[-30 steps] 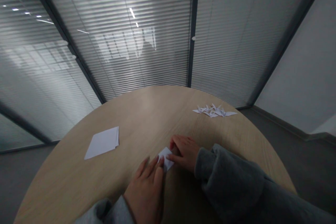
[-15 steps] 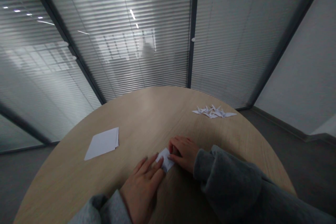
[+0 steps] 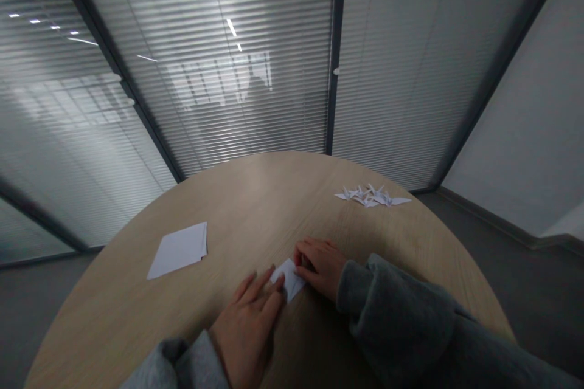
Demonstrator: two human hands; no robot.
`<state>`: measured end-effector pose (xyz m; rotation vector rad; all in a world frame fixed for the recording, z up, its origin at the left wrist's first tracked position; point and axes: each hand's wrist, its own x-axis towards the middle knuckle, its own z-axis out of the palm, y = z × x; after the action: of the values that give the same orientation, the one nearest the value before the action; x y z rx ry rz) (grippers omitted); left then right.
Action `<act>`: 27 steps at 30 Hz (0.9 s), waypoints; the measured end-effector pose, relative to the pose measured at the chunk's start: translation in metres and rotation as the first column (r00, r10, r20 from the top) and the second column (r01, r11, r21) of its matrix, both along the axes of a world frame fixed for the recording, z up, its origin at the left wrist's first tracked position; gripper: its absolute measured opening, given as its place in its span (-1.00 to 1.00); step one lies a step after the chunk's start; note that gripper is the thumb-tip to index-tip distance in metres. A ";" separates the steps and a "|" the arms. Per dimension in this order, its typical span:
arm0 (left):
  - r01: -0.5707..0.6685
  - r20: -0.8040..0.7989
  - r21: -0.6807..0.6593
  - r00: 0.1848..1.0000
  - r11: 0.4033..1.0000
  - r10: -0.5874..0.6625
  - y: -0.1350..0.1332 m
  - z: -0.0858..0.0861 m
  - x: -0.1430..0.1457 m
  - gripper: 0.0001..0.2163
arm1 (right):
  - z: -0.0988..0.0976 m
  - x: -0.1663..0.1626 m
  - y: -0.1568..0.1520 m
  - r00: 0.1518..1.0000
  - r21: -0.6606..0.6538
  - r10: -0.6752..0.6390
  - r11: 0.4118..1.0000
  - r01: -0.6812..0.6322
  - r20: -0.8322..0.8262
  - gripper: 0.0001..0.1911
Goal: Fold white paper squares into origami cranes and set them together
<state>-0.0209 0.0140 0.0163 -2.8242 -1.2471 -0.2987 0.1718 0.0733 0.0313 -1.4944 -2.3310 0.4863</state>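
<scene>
Plain white on the small folded paper (image 3: 292, 287), plain white on the stacked sheets (image 3: 180, 248), and there's white on the paper cranes (image 3: 371, 197) too! Pale tan surface (image 3: 255, 213), streaked with faint wood grain. Solid grey sleeves (image 3: 401, 316). And behind, grey blinds (image 3: 274, 127) in fine horizontal stripes between near-black frames (image 3: 336, 42), dark grey floor (image 3: 483, 249), pale grey wall (image 3: 538, 115).

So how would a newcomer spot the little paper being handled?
On the curved wood-toned table, look at the near side, where the left hand and right hand meet a small white paper. Unlike the larger white sheets to the left and spiky folded papers farther to the right, it has both hands touching it.
</scene>
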 end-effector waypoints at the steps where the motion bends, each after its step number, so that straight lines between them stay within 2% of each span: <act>1: 0.006 0.003 0.000 1.000 1.000 -0.006 0.000 -0.001 0.000 -0.46 | 0.000 0.000 0.000 1.000 -0.001 0.000 1.000 0.000 0.001 -0.95; 3: 0.001 0.036 0.007 0.999 1.000 -0.001 0.000 -0.003 0.001 -0.47 | 0.001 0.000 0.000 1.000 -0.007 0.001 1.000 -0.001 0.001 -0.95; 7: -0.091 0.180 0.007 0.980 0.996 0.088 0.002 -0.003 0.000 -0.48 | 0.002 0.000 0.001 1.000 -0.021 -0.005 1.000 0.005 -0.008 -0.95; 9: -0.027 0.219 -0.041 0.975 0.999 0.035 0.003 0.003 -0.001 -0.54 | 0.002 0.000 0.002 1.000 -0.026 -0.007 1.000 0.007 -0.031 -0.94; 13: 0.016 0.318 -0.134 0.948 0.991 0.028 0.007 0.010 -0.002 -0.57 | -0.004 0.002 0.006 0.995 0.015 0.015 1.000 -0.013 -0.101 -0.79; 16: 0.041 0.375 -0.132 0.927 0.990 0.012 0.011 0.008 -0.002 -0.63 | -0.008 0.003 0.007 0.993 0.052 0.048 0.998 -0.042 -0.107 -0.76; 21: 0.030 0.387 -0.081 0.922 0.996 0.004 0.015 0.003 -0.003 -0.69 | -0.011 0.003 0.006 0.993 0.090 0.044 0.995 -0.034 -0.109 -0.75; 27: -0.026 0.386 -0.070 0.921 0.997 0.051 0.016 0.000 -0.004 -0.68 | -0.009 0.004 0.005 0.993 0.088 0.042 0.996 -0.032 -0.108 -0.77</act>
<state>-0.0248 0.0299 0.0164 -2.8806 -1.3928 -0.8693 0.1755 0.0787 0.0228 -1.3529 -2.2683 0.4599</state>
